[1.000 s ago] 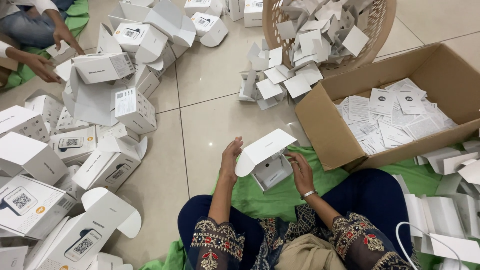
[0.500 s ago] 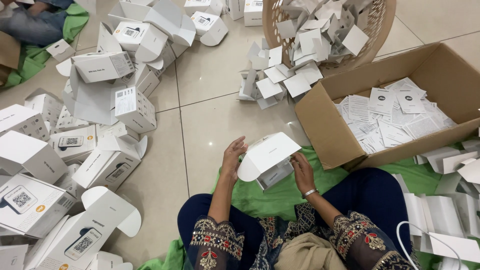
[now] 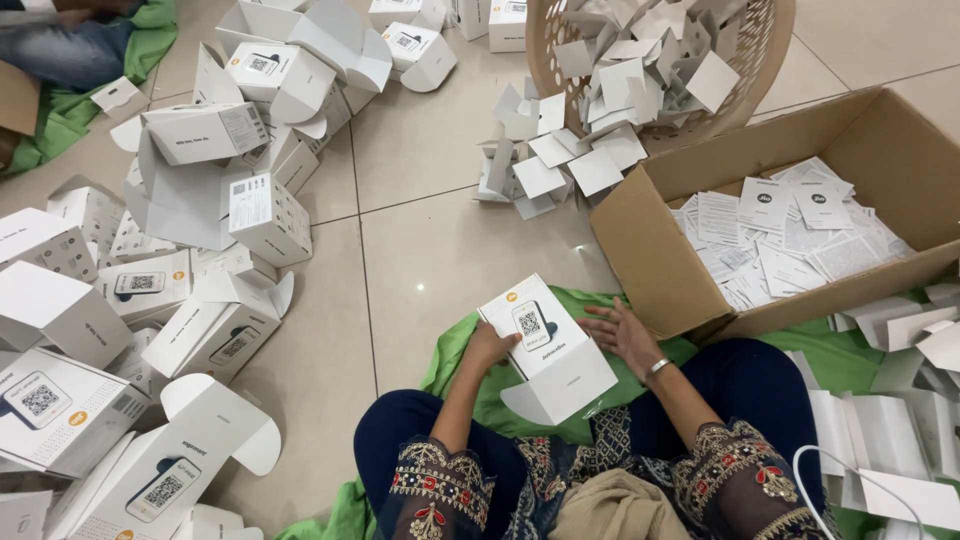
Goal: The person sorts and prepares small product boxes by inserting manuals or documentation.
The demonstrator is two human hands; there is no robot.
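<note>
White box [image 3: 548,345] held at lower centre, over green cloth [image 3: 455,355].
Left hand [image 3: 490,347] grips its left side; right hand [image 3: 625,335] lies open-fingered against the right. Bottom flap hangs loose, so contents may drop out. Carton [image 3: 660,270] of leaflets crowds the right hand; box pile [image 3: 150,290] at left, basket [image 3: 745,90] upper right.

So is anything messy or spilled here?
Yes. White card pieces have spilled from the woven basket onto the floor tiles, and open white boxes lie tumbled at all angles on the left.
</note>
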